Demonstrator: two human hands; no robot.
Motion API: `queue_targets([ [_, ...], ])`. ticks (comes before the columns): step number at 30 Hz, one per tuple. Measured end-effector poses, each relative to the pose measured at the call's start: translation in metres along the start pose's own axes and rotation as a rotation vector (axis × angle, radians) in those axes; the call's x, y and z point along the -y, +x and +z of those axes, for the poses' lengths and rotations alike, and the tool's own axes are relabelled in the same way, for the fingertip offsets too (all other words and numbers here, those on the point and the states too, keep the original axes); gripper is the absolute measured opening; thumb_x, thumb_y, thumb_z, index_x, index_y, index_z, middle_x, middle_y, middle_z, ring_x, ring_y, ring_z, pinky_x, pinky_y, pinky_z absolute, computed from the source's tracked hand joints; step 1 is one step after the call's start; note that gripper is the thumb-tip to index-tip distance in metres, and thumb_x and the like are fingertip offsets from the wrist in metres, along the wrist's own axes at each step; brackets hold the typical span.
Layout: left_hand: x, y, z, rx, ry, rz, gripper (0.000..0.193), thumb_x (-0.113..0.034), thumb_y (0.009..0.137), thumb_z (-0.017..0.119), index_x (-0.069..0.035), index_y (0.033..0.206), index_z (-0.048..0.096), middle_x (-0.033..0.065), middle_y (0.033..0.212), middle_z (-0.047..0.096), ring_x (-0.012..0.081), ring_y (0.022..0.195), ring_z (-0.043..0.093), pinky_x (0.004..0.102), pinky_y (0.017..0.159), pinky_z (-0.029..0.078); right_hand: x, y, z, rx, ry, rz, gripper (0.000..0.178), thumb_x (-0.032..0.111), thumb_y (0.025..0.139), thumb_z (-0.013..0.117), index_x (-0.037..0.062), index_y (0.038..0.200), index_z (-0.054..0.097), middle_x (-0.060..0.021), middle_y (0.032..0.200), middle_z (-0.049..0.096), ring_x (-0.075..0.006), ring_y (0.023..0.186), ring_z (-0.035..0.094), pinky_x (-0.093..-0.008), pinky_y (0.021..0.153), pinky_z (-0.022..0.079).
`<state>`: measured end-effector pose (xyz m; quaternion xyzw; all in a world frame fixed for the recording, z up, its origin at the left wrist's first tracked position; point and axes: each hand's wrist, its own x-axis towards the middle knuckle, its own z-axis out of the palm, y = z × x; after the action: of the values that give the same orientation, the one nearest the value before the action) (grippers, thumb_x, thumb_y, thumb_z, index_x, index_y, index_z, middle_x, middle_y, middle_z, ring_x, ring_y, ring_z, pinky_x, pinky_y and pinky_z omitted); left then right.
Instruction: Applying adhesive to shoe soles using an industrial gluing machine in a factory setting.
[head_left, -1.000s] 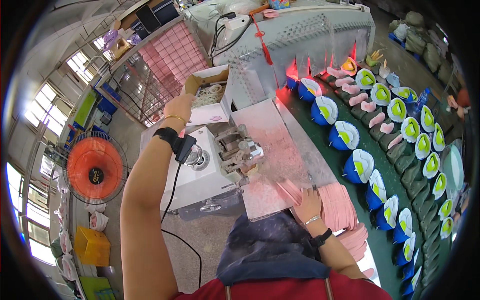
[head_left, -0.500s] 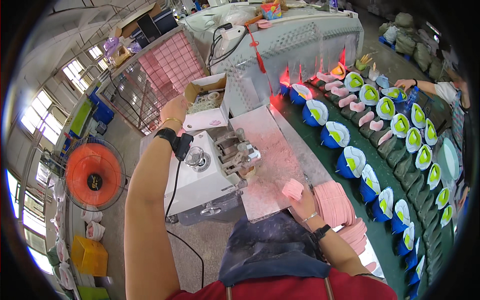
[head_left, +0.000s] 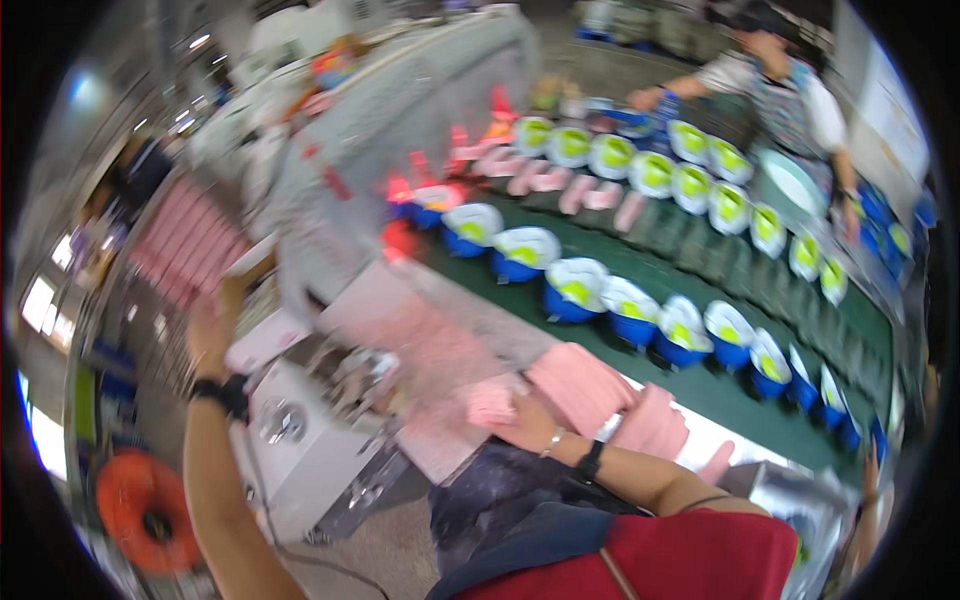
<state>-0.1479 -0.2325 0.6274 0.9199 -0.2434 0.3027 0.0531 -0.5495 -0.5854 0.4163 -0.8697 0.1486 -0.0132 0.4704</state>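
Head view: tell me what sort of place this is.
Probably a factory assembly line: a long green conveyor belt carrying rows of blue-and-white holders, stacks of pink pieces, and a white bench machine.

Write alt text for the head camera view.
Blurred by motion, a person's right hand rests on a small pink piece beside stacked pink pieces, while the left hand is raised by a white machine. Blue tubs line a green conveyor, where another person works.
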Motion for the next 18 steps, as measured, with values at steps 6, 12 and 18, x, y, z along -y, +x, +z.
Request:
queue_targets([
  [6,0.003,-0.004,-0.006,0.236,-0.156,-0.203,0.028,-0.023,0.085,0.057,-0.006,0.106,0.063,0.0176,0.101,0.065,0.0347,0.093,0.063,0.0389,0.080,0.049,0.008,-0.007,-0.006,-0.032,0.239,-0.126,0.055,0.040,0.080,0.067,0.0072,0.120,0.050,-0.0193,0.105,0.064,-0.0365,0.098,0.061,-0.0418,0.084,0.048],
  [12,-0.042,-0.007,-0.054,-0.069,-0.170,-0.382,0.025,-0.019,0.090,0.050,-0.004,0.102,0.066,0.0154,0.100,0.065,0.0306,0.089,0.064,0.0365,0.080,0.049,0.025,0.007,-0.018,-0.042,0.434,-0.237,0.054,0.038,0.077,0.068,0.0013,0.114,0.051,-0.0158,0.098,0.064,-0.0277,0.091,0.062,-0.0379,0.080,0.048],
  [18,-0.176,-0.146,-0.065,0.718,-1.322,-0.069,0.033,-0.018,0.095,0.040,0.000,0.115,0.058,0.0128,0.101,0.066,0.0183,0.088,0.063,0.0261,0.077,0.049,0.061,0.025,-0.036,0.237,0.516,-0.082,0.065,0.024,0.075,0.071,-0.0036,0.125,0.041,-0.0129,0.106,0.059,-0.0209,0.096,0.059,-0.0321,0.087,0.048],
])
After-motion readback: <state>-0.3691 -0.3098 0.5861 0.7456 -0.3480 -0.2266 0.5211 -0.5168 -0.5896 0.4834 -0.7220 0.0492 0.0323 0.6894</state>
